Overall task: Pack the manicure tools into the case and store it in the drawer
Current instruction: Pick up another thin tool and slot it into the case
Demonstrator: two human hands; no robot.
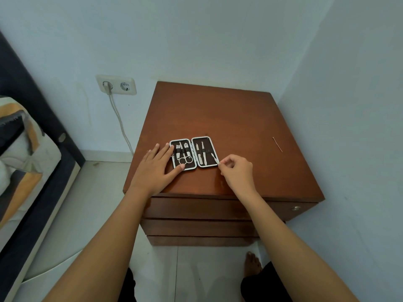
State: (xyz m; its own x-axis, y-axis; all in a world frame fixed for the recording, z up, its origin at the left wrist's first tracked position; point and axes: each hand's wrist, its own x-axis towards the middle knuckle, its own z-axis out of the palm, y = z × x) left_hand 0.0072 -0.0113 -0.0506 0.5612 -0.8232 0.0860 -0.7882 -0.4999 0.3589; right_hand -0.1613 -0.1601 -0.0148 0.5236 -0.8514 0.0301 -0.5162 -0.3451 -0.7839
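An open manicure case (210,147) with a dark lining and white rim lies flat on the brown nightstand (218,114). Its left half holds scissors (185,159) and clippers under a strap; its right half holds slim metal tools. My left hand (156,168) rests flat on the top, fingers spread, touching the case's left edge. My right hand (236,171) pinches a thin metal tool (216,159) that slants over the case's lower right corner. A thin stick-like tool (277,144) lies alone on the right of the top. The top drawer (196,208) is shut.
The nightstand stands in a corner, walls behind and to the right. A wall socket (116,85) with a plugged cable is at the left. A bed with a dark frame (50,136) fills the left edge. My bare foot (253,263) is on the tiled floor below.
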